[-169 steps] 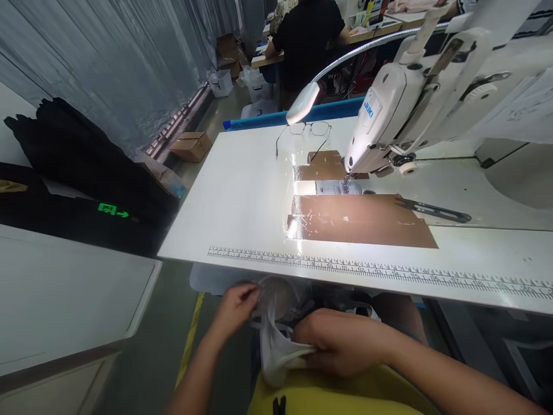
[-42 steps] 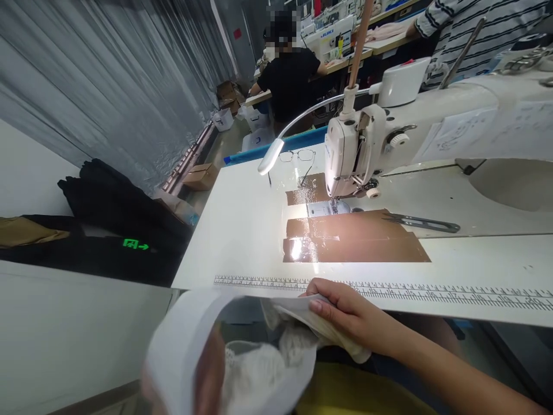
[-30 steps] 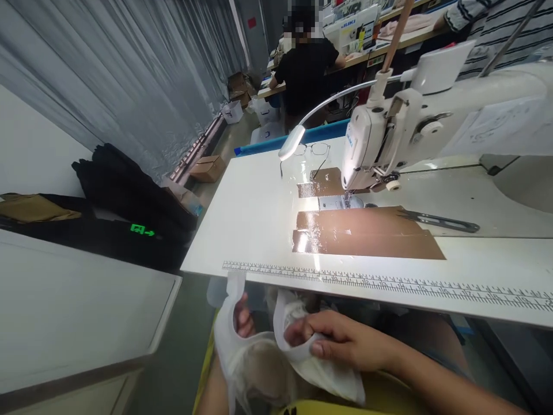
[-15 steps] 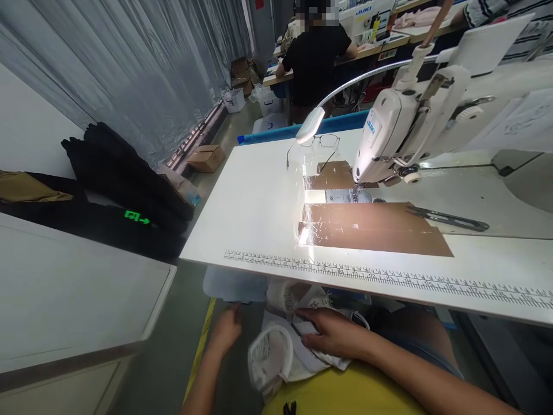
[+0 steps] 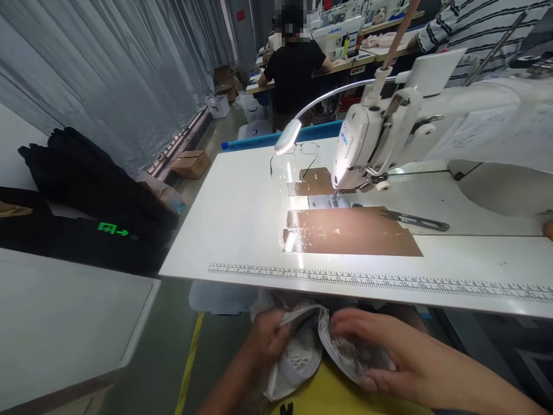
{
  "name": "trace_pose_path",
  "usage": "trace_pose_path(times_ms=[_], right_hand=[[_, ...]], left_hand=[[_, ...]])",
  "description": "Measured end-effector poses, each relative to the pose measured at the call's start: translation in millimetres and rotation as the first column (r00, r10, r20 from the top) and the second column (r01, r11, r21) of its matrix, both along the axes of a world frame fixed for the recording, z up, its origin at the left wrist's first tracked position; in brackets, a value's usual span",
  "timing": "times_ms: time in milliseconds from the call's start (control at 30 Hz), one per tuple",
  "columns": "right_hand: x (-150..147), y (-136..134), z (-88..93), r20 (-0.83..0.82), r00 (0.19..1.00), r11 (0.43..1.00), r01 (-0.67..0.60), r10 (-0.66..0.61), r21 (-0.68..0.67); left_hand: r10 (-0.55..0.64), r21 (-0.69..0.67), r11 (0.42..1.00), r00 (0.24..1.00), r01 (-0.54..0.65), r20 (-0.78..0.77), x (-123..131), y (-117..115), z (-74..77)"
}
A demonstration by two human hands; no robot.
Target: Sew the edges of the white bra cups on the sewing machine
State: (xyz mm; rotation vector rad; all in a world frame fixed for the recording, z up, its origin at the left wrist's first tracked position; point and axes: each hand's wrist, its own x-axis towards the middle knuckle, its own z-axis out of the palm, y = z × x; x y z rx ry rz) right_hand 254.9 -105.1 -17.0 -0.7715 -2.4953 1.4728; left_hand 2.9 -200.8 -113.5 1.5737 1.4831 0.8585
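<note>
A white lace-lined garment (image 5: 298, 354) with two rounded, cup-like parts lies over the lap, below the table's front edge. My left hand (image 5: 270, 337), blurred, has its fingers closed on the garment's left upper edge. On the other side, my right hand (image 5: 380, 351) is around the right cup, thumb low and fingers on top, also somewhat blurred. Above them stands a white sewing machine (image 5: 358, 138), with brown tape (image 5: 354, 230) stuck on the table beside its needle area. Metal tweezers (image 5: 417, 220) lie at the tape's right end.
The white table (image 5: 242, 213) bears a printed ruler (image 5: 367, 280) along its front edge. Glasses (image 5: 302, 148) lie near a small lamp (image 5: 288, 136). A clear bin (image 5: 222, 297) is under the table. A person in black (image 5: 296, 72) sits ahead; a striped sleeve shows at upper right.
My left hand has come up and right from beside the garment and taken hold of it. My right hand has shifted right, and the garment is now spread with its lace-lined cups showing. The view has shifted.
</note>
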Motion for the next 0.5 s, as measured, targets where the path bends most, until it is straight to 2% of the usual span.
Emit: trace_pose_path(times_ms=[67, 167, 233, 300, 333, 400, 433, 467, 500], right_hand=[[-6, -3, -0.9, 0.05, 0.999, 0.994, 0.0, -0.005, 0.111], [-33, -8, -9.4, 0.106, 0.994, 0.969, -0.034, 0.008, 0.244], [-46, -9, -13.3, 0.157, 0.983, 0.953, -0.133, 0.092, 0.272], [-43, -5, -13.6, 0.153, 0.977, 0.952, -0.181, 0.146, 0.246], [-37, -1, -12.6, 0.126, 0.983, 0.965, -0.16, 0.135, 0.208], [-18, 9, -9.6, 0.035, 0.999, 0.998, -0.034, 0.032, 0.053], [-8, 14, -7.9, -0.024, 0.998, 0.997, 0.057, -0.058, -0.061], [1, 19, -6.2, -0.093, 0.981, 0.972, 0.149, -0.168, -0.181], [8, 24, -4.5, -0.16, 0.943, 0.925, 0.234, -0.291, -0.299]], left_hand=[[-0.078, 0.013, 0.997, 0.997, 0.078, -0.004, 14, -6, 14.0], [-0.204, 0.077, 0.975, 0.976, 0.21, -0.078, 30, -6, 28.8], [-0.239, 0.13, 0.958, 0.962, 0.255, -0.129, 30, -7, 29.1], [-0.149, 0.178, 0.968, 0.976, 0.177, -0.159, 20, -15, 19.6], [-0.037, 0.18, 0.981, 0.984, 0.069, -0.175, 12, -22, 11.5], [0.176, 0.088, 0.983, 0.967, -0.162, -0.185, -3, -37, -8.1], [0.213, 0.01, 0.977, 0.96, -0.215, -0.179, -9, -45, -17.8], [0.213, -0.087, 0.97, 0.965, -0.229, -0.155, -13, -50, -26.4], [0.155, -0.192, 0.966, 0.982, -0.174, -0.109, -16, -54, -33.1]])
